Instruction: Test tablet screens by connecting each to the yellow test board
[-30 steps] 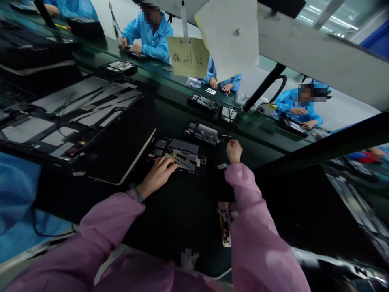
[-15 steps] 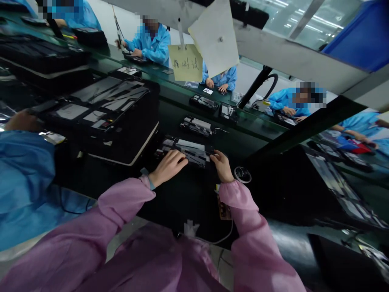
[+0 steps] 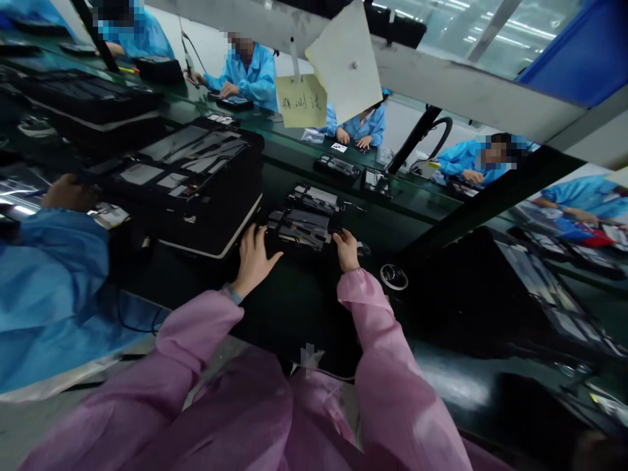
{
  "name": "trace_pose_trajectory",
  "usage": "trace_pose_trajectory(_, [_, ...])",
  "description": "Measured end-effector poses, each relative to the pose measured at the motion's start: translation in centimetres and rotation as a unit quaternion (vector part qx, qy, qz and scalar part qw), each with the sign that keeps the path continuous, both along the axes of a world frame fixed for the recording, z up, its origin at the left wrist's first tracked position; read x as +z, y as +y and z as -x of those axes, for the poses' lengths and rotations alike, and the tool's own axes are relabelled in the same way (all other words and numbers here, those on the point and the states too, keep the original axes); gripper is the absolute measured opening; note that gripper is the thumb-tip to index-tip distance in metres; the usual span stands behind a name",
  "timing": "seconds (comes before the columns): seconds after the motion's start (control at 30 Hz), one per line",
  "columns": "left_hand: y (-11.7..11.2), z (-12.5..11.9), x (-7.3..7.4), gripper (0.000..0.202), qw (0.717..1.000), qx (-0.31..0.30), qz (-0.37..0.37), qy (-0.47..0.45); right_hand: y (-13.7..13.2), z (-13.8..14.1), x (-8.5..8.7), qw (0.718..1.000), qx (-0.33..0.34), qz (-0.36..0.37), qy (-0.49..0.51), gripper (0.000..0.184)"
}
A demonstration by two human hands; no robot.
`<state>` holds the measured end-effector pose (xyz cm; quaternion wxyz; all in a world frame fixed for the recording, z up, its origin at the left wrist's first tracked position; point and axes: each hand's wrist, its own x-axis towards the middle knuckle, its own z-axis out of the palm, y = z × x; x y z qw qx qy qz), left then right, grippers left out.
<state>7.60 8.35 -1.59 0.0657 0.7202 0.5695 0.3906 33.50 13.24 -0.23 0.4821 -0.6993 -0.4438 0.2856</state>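
Observation:
In front of me on the dark table lies a flat black electronic assembly [image 3: 300, 226] with grey and silver strips across its top. My left hand [image 3: 252, 260] is by its left end, fingers spread and thumb well apart. At the right end, the bent fingers of my right hand [image 3: 347, 250] close on the assembly's edge. Directly behind it, touching or nearly so, is a similar assembly [image 3: 314, 196] with a pale panel. What exactly the pieces are cannot be made out.
A large black foam stack [image 3: 196, 229] bearing assemblies stands left; another dark stack [image 3: 471, 294] is at right. A round ringed object [image 3: 394, 277] lies beside my right arm. A co-worker's blue sleeve [image 3: 53, 268] reaches in from the left. Handwritten paper [image 3: 301, 101] hangs ahead.
The near assembly has moved away from me, up to the one behind. My left hand has come off its front and spread at its left end; my right hand moved forward with it.

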Motion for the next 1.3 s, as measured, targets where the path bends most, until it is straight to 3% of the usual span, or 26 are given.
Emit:
trace_pose_trajectory(0.1, [0.4,0.6,-2.0,0.078,0.991,0.034,0.073,-0.104,1.4,-0.1,-0.4,0.999,0.011,0.031,-0.036,0.044])
trace_pose_trajectory(0.2, [1.0,0.5,-2.3,0.073,0.977,0.039,0.116,-0.177,1.3,0.2,-0.9,0.997,0.019,0.054,-0.061,0.040])
trace_pose_trajectory(0.33, [1.6,0.8,-1.1,0.057,0.948,0.063,0.169,-0.262,0.8,0.8,-1.1,0.994,0.016,0.069,-0.078,0.046])
trace_pose_trajectory(0.43, [0.9,1.2,-0.1,0.044,0.932,0.046,0.184,-0.310,0.5,0.6,-0.4,0.993,-0.008,0.062,-0.096,0.048])
trace_pose_trajectory(0.53, [-0.9,1.3,1.3,0.038,0.895,-0.020,0.198,-0.400,-0.5,-0.2,0.9,0.992,-0.026,0.041,-0.115,0.047])
trace_pose_trajectory(0.63, [-4.1,1.7,3.0,0.039,0.873,-0.057,0.215,-0.435,-4.0,-1.2,1.9,0.992,-0.023,0.012,-0.127,0.046])
trace_pose_trajectory(0.7, [-6.9,2.6,3.5,0.039,0.877,-0.063,0.229,-0.418,-8.3,-1.4,1.7,0.990,-0.012,-0.018,-0.138,0.048])
trace_pose_trajectory(0.77, [-9.8,4.1,3.0,0.038,0.880,-0.052,0.271,-0.388,-13.4,-0.9,0.6,0.984,0.009,-0.070,-0.162,0.051])
trace_pose_trajectory(0.87, [-13.1,6.9,0.9,0.043,0.900,-0.008,0.287,-0.327,-20.2,0.8,-2.2,0.978,0.027,-0.060,-0.195,0.053])
trace_pose_trajectory(0.93, [-14.3,8.0,-0.3,0.045,0.925,0.004,0.283,-0.254,-22.8,2.1,-3.5,0.971,0.050,-0.037,-0.231,0.050])
trace_pose_trajectory(1.03, [-14.8,7.4,-0.3,0.040,0.977,0.000,0.185,-0.103,-23.5,3.4,-3.6,0.946,0.083,-0.020,-0.314,0.045])
trace_pose_trajectory(1.1, [-14.8,5.3,0.6,0.037,0.994,-0.058,0.087,-0.014,-22.6,3.9,-2.5,0.922,0.101,-0.024,-0.374,0.045])
trace_pose_trajectory(1.2, [-14.8,0.9,1.3,0.051,0.971,-0.202,0.054,0.112,-20.6,4.4,-0.8,0.886,0.179,-0.035,-0.427,0.047])
trace_pose_trajectory(1.3, [-14.9,-2.8,0.8,0.067,0.948,-0.255,0.061,0.183,-19.0,4.3,0.0,0.854,0.270,-0.021,-0.444,0.037])
